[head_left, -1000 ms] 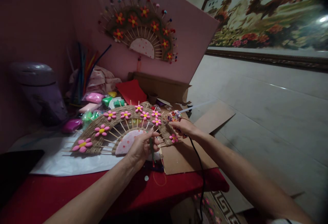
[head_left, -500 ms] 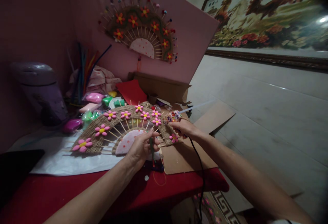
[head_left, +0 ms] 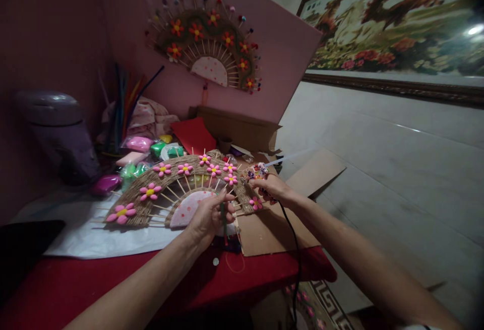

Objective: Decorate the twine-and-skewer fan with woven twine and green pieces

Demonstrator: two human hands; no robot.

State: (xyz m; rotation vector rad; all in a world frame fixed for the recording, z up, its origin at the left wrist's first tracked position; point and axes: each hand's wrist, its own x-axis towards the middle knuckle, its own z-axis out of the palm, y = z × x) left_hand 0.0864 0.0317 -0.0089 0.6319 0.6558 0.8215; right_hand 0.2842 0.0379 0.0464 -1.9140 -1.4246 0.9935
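A half-round fan of twine and wooden sticks, dotted with pink flowers, lies on white paper on the red table. My left hand is closed on the fan's lower right edge and pinches a thin dark stick. My right hand is closed round a patterned glue gun at the fan's right end; its clear glue stick points up to the right and its black cord hangs off the table edge.
A finished fan with red flowers hangs on the pink board behind. Packs of coloured clay, pipe cleaners and a purple pot crowd the back left. A cardboard sheet lies under my right wrist.
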